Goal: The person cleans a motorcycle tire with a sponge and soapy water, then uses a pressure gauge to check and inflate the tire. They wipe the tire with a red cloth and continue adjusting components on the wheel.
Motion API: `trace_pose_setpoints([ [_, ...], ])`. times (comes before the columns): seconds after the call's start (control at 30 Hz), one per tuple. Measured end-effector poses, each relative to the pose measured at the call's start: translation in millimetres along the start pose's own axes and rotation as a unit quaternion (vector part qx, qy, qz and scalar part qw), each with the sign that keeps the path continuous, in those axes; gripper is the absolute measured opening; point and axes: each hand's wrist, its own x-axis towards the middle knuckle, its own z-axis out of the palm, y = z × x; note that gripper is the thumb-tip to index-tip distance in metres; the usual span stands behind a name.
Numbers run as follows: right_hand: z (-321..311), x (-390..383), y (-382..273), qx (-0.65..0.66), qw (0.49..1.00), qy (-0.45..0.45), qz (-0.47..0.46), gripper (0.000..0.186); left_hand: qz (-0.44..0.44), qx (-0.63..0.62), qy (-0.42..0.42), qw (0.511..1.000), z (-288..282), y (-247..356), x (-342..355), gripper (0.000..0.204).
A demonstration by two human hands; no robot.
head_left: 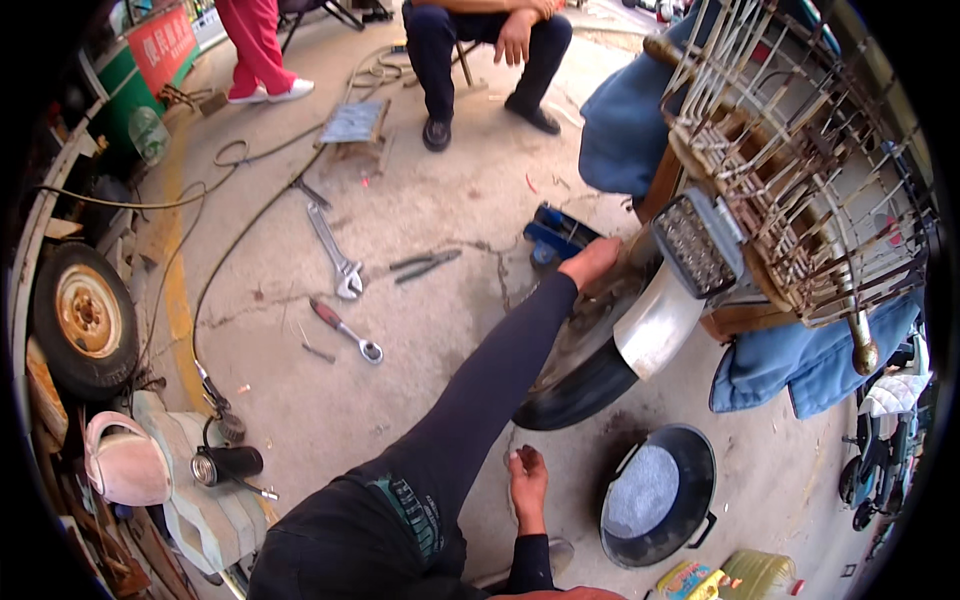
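My left arm stretches forward to the front wheel [575,390] of a two-wheeled vehicle. My left hand [592,262] is closed beside the wheel, below the headlight [697,245]; its fingertips and whatever they grip are hidden. A silver mudguard [657,325] covers part of the tyre. Just beyond that hand, a blue jack-like tool [560,232] sits on the ground. Lower down, my right hand [530,488] hangs empty with loosely bent fingers, between the wheel and a black basin [708,470] with a pale grey surface inside.
An adjustable wrench [335,250], pliers [428,265] and a red-handled ratchet [347,332] lie on the concrete. A rusty wire basket [800,170] overhangs the wheel. Hoses [215,270] cross the left side, near a small wheel [85,310]. A seated person [480,60] faces me.
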Motion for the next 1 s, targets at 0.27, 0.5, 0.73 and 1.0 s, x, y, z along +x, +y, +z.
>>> trace_pose_setpoints([
  [0.27,1.7,-7.1,-16.1,-0.021,0.999,-0.023,0.009,0.045,-0.133,-0.202,-0.011,0.970,-5.8,-24.7,4.8,0.043],
  [0.5,-7.6,-2.1,-0.9,-0.023,1.000,0.002,-0.008,0.047,-0.088,-0.089,0.025,0.992,14.4,-8.0,10.4,0.036],
  [0.73,-3.6,7.2,-6.2,-0.039,0.995,-0.095,-0.022,0.051,-0.027,0.245,0.120,0.962,-10.8,0.5,-47.7,0.031],
  [1.0,55.9,-10.5,-59.7,-0.253,0.891,-0.365,-0.094,0.049,-0.107,0.443,-0.313,0.833,-255.1,-38.5,-203.4,0.028],
])
